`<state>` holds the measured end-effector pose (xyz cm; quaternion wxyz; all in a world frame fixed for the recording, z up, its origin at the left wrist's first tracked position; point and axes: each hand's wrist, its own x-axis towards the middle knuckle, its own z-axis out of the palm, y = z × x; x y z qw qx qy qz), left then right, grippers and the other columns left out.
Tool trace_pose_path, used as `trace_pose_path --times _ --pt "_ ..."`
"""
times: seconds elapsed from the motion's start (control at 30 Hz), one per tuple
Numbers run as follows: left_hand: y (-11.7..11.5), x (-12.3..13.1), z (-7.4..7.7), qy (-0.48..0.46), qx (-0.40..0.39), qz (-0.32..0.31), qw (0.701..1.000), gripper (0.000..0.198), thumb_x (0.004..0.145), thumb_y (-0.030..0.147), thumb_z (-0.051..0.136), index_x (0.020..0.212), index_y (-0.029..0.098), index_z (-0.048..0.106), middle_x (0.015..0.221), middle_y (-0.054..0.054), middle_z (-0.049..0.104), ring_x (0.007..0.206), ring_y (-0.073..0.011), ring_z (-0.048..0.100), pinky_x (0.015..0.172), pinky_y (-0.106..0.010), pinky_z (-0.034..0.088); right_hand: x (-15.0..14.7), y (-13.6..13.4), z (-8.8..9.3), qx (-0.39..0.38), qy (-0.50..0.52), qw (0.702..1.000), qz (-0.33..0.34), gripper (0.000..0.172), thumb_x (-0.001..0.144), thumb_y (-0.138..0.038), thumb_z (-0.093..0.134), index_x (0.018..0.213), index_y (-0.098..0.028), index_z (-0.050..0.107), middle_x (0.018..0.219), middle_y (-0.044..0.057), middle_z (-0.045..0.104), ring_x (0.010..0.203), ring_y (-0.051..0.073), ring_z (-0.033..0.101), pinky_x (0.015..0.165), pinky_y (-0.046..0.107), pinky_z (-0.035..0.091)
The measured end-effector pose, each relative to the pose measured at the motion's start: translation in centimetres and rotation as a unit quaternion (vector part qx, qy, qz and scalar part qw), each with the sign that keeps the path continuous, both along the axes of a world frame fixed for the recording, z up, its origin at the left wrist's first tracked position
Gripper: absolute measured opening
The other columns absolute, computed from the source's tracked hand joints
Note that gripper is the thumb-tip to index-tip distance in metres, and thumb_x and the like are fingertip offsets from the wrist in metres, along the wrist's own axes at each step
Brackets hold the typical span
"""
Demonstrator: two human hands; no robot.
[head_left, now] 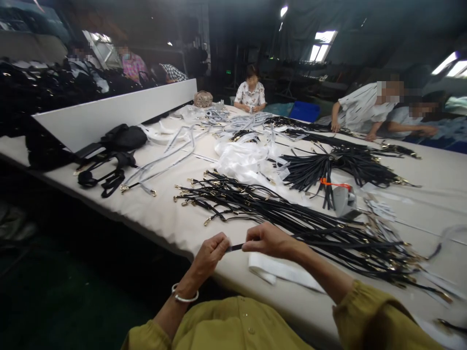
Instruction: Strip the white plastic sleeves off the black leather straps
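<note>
Between my two hands a short stretch of black strap [236, 247] shows, held near the table's front edge. My left hand [210, 253] pinches its left end, thumb against fingers. Closed on the strap from the right is my right hand [268, 240], its fingers curled. The rest of this strap is hard to follow. Just beyond my hands lies a wide pile of black straps [270, 206] with gold-coloured metal clasps at their ends. A folded white band [280, 273] rests under my right forearm.
Farther back are a bundle of black straps [328, 165], white film [242, 158] and a grey tape dispenser [343, 200]. Black bags [124, 138] lie at left beside a long white board [120, 114]. Co-workers sit or lean at the far side, including one person [251, 92] opposite.
</note>
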<state>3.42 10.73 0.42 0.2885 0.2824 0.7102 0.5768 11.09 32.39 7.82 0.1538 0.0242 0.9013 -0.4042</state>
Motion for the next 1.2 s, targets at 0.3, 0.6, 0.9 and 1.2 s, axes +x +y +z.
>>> trace_pose_path --times 0.3,0.6,0.9,1.2 --pt "-13.8 0.0 -7.2 0.044 -0.092 0.279 0.955 0.051 0.077 0.069 0.054 0.064 0.019 0.052 0.063 0.004 0.043 0.063 -0.0148 0.040 0.060 -0.026 0.036 0.9 16.6 5.7 0.118 -0.029 0.990 -0.065 0.046 0.069 -0.061 0.069 0.066 -0.015 0.068 0.054 -0.003 0.051 0.053 0.010 0.040 0.050 0.024 0.028" --pt "-21.3 3.4 -11.1 0.010 -0.153 0.441 0.884 0.069 0.057 0.088 0.052 0.066 0.020 0.061 0.054 0.005 0.047 0.055 -0.0158 0.045 0.055 -0.027 0.039 -6.1 13.1 15.0 0.271 0.090 0.957 0.043 0.043 0.066 -0.062 0.074 0.061 -0.020 0.068 0.051 -0.002 0.049 0.051 0.011 0.040 0.050 0.027 0.027" --pt "-19.8 1.5 -6.7 -0.003 -0.001 0.493 0.870 0.054 0.060 0.070 0.069 0.077 0.019 0.070 0.092 -0.006 0.073 0.093 -0.0283 0.066 0.082 -0.034 0.051 -12.2 1.8 25.6 0.170 0.357 0.916 0.072 0.053 0.071 -0.068 0.066 0.074 -0.016 0.070 0.057 -0.001 0.053 0.055 0.011 0.043 0.053 0.027 0.031" --pt "-15.4 -4.0 4.3 0.057 0.183 0.406 0.894 0.031 0.075 0.047 0.073 0.078 0.016 0.071 0.103 -0.009 0.073 0.104 -0.0262 0.062 0.095 -0.034 0.044 -13.3 -11.8 32.1 0.107 0.452 0.857 0.225 0.042 0.077 -0.056 0.066 0.079 -0.015 0.072 0.058 -0.003 0.060 0.056 0.010 0.052 0.053 0.022 0.038"
